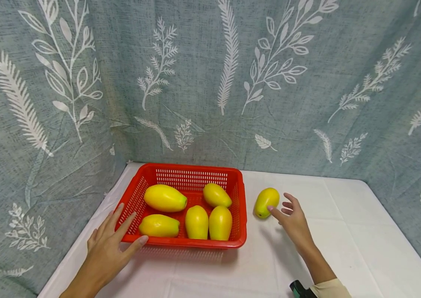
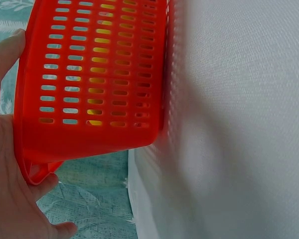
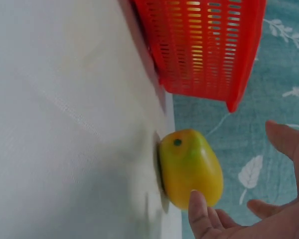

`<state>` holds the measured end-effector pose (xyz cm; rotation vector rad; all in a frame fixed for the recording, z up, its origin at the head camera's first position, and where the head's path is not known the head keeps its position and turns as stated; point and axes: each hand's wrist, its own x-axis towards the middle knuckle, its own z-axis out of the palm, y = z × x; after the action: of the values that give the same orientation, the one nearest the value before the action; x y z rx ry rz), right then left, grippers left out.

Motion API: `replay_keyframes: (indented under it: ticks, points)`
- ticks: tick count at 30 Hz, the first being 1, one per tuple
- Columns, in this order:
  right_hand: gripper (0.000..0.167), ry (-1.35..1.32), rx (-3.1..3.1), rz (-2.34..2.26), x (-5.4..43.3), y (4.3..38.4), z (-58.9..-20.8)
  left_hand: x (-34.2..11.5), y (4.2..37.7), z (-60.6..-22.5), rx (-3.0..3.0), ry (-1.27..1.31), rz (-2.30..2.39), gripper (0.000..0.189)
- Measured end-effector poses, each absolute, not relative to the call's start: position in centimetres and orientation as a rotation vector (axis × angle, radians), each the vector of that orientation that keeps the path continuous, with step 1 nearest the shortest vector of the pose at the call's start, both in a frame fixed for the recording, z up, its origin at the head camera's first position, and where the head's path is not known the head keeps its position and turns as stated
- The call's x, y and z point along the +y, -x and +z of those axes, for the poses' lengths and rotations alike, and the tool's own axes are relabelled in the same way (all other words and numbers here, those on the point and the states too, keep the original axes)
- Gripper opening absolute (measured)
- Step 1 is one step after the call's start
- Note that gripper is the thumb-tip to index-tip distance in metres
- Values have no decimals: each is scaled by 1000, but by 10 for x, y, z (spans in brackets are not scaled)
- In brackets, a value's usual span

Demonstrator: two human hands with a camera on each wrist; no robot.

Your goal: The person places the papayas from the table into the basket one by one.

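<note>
A red plastic basket (image 1: 147,241) with slotted walls holds several yellow papayas, among them a long one with a greenish end (image 1: 163,198). My left hand (image 1: 109,244) rests at the basket's front left corner, fingers spread over the rim and thumb along the front edge. In the left wrist view the palm lies against the rim (image 2: 21,109). To the right of the basket, one more papaya (image 1: 267,202) lies on the table. Beside it is my right hand (image 1: 293,219), fingers loosely spread and thumb tip overlapping the fruit; nothing is gripped.
A white cloth (image 1: 337,231) covers the table. Behind and along both sides hangs a blue-green curtain (image 1: 203,136) with white leaf prints. A dark device (image 1: 301,289) sits by the right sleeve (image 1: 331,289).
</note>
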<state>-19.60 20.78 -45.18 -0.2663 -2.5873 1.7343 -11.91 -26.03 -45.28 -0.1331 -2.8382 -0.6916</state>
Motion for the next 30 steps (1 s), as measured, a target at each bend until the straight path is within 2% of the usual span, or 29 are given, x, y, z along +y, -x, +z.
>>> replay_keyframes:
  ticks: [30]
  points:
    - [88, 309, -2727, 1555, 191, 243, -469, -260, 119, -455, -2815, 140, -689, 83]
